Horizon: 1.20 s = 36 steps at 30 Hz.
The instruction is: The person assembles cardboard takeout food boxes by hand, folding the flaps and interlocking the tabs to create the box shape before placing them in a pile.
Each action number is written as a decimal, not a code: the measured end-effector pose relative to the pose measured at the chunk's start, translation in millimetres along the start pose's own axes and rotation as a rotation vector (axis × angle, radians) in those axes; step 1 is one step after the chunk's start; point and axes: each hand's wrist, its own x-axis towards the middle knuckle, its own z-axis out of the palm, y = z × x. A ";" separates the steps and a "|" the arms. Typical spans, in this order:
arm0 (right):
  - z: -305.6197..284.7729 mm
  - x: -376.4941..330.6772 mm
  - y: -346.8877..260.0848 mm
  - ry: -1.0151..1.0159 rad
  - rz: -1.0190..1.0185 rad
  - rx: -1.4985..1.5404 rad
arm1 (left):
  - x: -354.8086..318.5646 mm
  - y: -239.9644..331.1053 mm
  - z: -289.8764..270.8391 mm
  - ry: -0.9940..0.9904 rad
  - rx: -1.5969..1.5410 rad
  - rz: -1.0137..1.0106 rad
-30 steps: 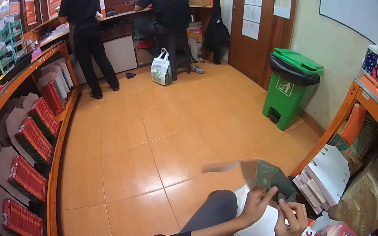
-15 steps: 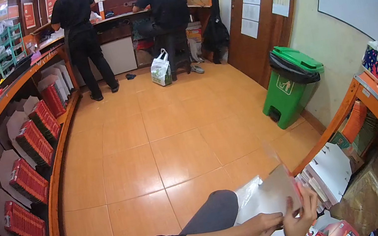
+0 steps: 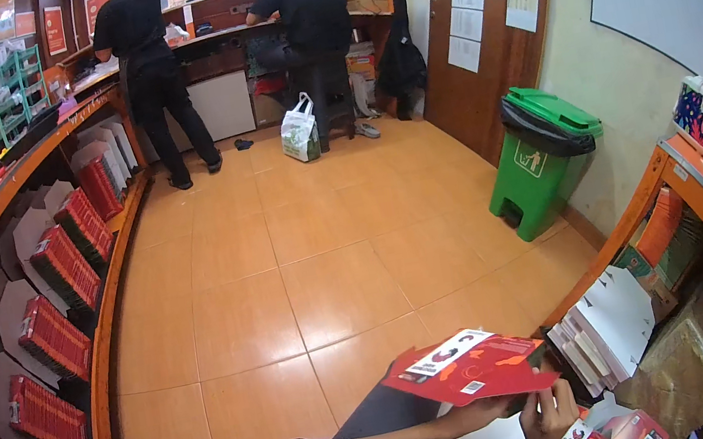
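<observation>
We now have the red carton (image 3: 477, 368) raised flat and printed side up over our lap, where half a second ago it showed its pale inner face. Our left hand (image 3: 473, 415) sits under it, grip hidden; our right hand (image 3: 546, 415) has its fingers closed on the near edge. More red cartons (image 3: 611, 437) lie just beside the right hand, so the blank looks flipped over mid-fold.
</observation>
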 end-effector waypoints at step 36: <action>19.1 -10.3 -25.0 -0.065 0.435 0.221 | -13.9 -14.4 -18.4 -0.084 0.094 0.060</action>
